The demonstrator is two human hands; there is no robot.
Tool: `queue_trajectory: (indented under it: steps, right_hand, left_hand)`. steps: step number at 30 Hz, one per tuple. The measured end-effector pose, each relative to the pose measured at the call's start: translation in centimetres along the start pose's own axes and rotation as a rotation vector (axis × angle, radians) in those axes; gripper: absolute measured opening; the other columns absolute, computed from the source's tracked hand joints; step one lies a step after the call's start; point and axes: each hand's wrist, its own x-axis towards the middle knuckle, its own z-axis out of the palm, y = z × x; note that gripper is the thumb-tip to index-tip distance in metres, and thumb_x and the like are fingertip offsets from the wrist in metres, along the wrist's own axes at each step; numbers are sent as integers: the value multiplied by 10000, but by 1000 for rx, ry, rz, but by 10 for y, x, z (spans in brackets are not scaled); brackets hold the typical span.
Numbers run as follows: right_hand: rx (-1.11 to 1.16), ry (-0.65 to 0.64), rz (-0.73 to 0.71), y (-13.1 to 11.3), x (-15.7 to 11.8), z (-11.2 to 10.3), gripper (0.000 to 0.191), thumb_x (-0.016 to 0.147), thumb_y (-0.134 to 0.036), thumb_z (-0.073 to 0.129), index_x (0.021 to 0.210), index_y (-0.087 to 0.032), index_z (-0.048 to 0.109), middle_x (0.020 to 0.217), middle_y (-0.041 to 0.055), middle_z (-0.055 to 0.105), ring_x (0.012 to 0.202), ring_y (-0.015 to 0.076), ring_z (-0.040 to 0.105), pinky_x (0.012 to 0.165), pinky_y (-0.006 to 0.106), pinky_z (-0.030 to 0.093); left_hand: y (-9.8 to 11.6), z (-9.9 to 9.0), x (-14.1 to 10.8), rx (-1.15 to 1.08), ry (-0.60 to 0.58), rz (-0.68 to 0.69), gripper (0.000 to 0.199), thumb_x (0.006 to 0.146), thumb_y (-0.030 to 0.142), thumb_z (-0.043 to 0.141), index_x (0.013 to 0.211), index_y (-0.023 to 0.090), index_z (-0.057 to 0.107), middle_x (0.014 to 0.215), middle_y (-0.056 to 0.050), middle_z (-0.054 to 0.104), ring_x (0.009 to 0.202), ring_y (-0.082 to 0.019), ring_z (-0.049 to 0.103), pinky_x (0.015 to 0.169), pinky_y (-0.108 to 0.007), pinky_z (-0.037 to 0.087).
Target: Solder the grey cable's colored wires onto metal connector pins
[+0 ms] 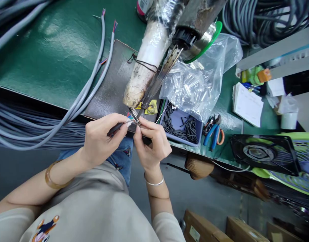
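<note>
My left hand point(104, 134) is closed on the end of a grey cable point(115, 128), thumb and forefinger pinched near its tip. Thin coloured wires point(129, 116) fan out from that end, red, blue and green among them. Against the wires lies a small metal pin connector point(134, 114). Its near end is between the thumb and fingers of my right hand point(153, 139), partly hidden by them. A soldering iron point(162, 79) slants down from above, its dark tip at the connector. Beside the iron hangs a whitish, stained tube point(146, 60) wrapped in plastic.
A purple tray point(181, 116) of short black sleeves sits right of my hands. Behind it lie a clear bag point(194, 80) of metal connectors and a solder spool point(204, 42). Further right are blue-handled pliers point(215, 132) and a black fan point(264, 153). Grey cables point(76, 104) cross the left edge.
</note>
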Motion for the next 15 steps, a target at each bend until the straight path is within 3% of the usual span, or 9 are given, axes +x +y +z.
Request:
queue_trajectory:
  steps: [6, 15]
  right_hand:
    - [19, 2, -30, 4, 1, 1, 174, 865, -47, 708, 909, -186, 611, 1070, 91, 774, 931, 151, 760, 820, 246, 638]
    - [-10, 7, -35, 4, 3, 0, 197, 857, -67, 738, 983, -200, 665, 1098, 66, 773, 938, 164, 763, 822, 281, 657]
  left_hand:
    - [-2, 3, 1, 57, -7, 60, 84, 911, 81, 627, 903, 160, 656, 789, -3, 730, 680, -94, 671, 677, -187, 519]
    - [2, 0, 6, 71, -40, 67, 119, 932, 89, 580, 900, 163, 668, 776, -29, 731, 678, -116, 677, 688, -217, 536]
